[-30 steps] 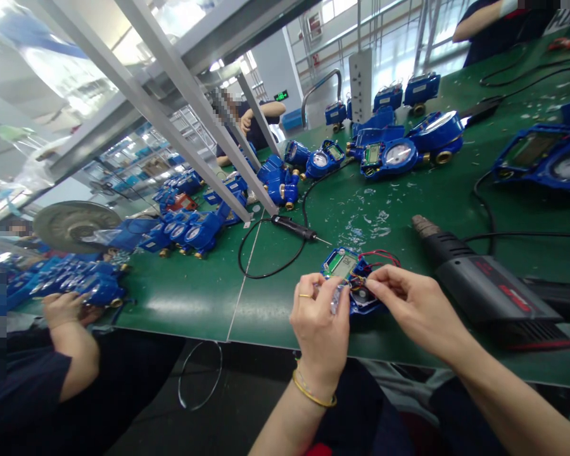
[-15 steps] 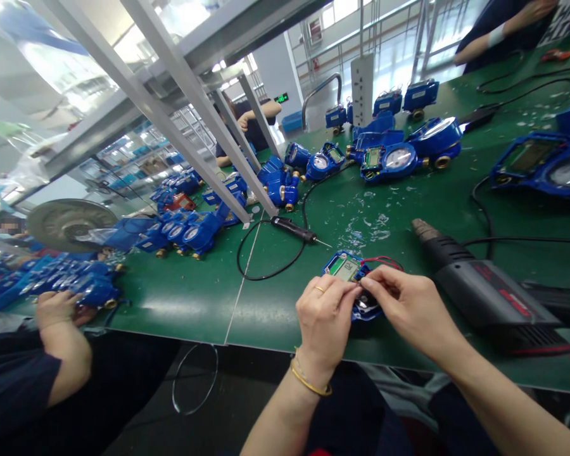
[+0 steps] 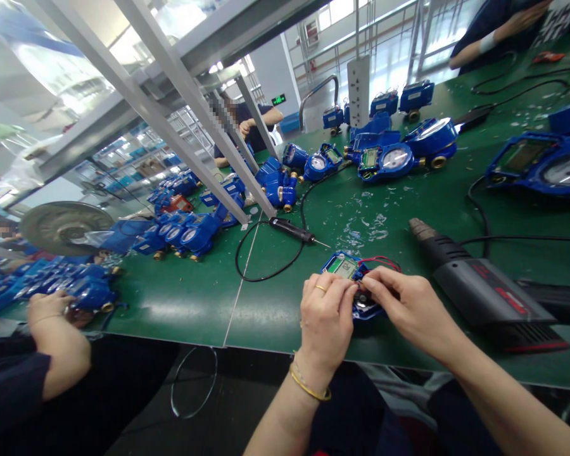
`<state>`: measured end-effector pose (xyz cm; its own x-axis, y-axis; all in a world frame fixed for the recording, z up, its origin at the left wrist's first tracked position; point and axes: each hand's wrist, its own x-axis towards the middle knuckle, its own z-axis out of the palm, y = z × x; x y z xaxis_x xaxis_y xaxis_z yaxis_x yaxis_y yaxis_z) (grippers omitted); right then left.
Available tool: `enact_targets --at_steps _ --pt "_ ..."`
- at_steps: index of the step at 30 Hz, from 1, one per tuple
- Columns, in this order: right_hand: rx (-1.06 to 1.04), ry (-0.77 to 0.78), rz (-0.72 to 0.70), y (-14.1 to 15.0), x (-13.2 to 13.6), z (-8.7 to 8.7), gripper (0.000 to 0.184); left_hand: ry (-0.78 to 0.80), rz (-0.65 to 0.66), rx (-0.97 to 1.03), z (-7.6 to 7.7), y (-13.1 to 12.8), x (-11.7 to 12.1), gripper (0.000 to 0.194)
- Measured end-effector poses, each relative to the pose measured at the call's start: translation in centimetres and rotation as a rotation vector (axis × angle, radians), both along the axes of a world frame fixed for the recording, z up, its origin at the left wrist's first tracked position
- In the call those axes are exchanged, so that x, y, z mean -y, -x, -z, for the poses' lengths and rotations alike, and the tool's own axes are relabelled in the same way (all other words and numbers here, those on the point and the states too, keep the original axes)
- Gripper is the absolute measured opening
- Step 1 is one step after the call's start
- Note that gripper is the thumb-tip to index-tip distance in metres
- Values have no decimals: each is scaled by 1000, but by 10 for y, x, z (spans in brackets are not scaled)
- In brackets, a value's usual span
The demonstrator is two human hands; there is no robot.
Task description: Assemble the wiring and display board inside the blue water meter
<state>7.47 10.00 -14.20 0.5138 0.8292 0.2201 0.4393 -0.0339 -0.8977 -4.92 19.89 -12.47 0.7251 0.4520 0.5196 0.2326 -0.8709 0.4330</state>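
Note:
In front of me on the green bench lies an opened blue water meter (image 3: 344, 267) with a small display and circuit board showing. Red and black wires (image 3: 382, 261) loop out of its right side. My left hand (image 3: 327, 307) is over its near left part, fingers pinched together. Opposite it, my right hand (image 3: 401, 301) has thumb and forefinger closed at the same spot. The fingertips of both hands nearly meet just below the display, and what they pinch is hidden.
A heat gun (image 3: 496, 288) lies at my right. Left of the meter rests an electric screwdriver (image 3: 292, 230) with a looping cable. Several blue water meters (image 3: 384, 158) stand behind. A co-worker's hand (image 3: 50, 310) is at the far left, and metal posts (image 3: 209, 114) rise from the bench.
Both of my hands stay at the meter with only slight finger shifts. The whole view has moved a little; the co-worker's hand at left has shifted slightly left.

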Motion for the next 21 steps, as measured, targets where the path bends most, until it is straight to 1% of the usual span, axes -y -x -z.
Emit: enact_targets --at_steps 4,6,7,10,12,14,17,19,21 --pt "19 1 -32 0 0 -3 34 -23 -89 -1 3 -3 5 18" --pt "-27 20 -97 -1 2 -5 35 -49 -112 -1 5 -4 6 19" --pt "-73 35 -139 -1 3 -6 34 -60 -115 20 5 -4 6 15" --pt "-221 70 -213 -2 8 -7 27 -84 -108 188 6 0 9 2" --pt "-285 62 -230 -3 12 -8 26 -40 -83 283 5 5 14 3" --pt "-330 45 -266 -1 16 -9 24 81 -48 286 4 10 21 7" --pt "-339 16 -313 6 20 -12 20 336 -41 202 1 14 30 10" --pt "-282 6 -314 13 22 -14 15 532 -71 163 -1 16 32 10" --pt "-213 10 -319 19 22 -15 14 768 -96 155 -3 17 32 11"
